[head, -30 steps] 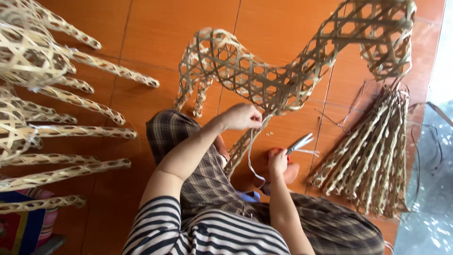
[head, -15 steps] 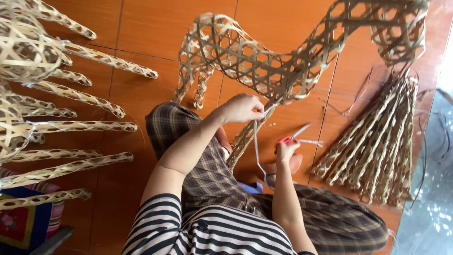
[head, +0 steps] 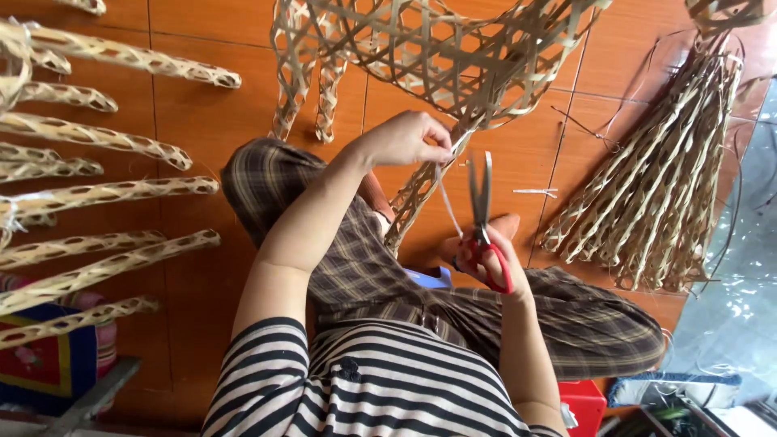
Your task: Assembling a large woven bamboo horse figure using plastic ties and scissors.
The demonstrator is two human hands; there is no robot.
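A woven bamboo lattice figure (head: 421, 48) stands on the orange floor in front of me, its legs toward my lap. My left hand (head: 405, 139) pinches a thin pale bamboo strip (head: 447, 202) that trails down from the weave. My right hand (head: 486, 259) grips red-handled scissors (head: 482, 218), blades slightly apart and pointing up beside the strip, just below the figure's body. My knees in plaid trousers lie under both arms.
Several woven bamboo tubes (head: 105, 154) lie in rows at the left. A pile of woven bamboo pieces (head: 655, 194) rests at the right on the tiled floor (head: 202, 113). A colourful cushion (head: 44, 356) sits lower left, a red box (head: 584, 400) by my right side.
The view has moved closer to the figure. My right hand has lifted the scissors off the floor and raised them, blades up, beside the strip held by my left hand.
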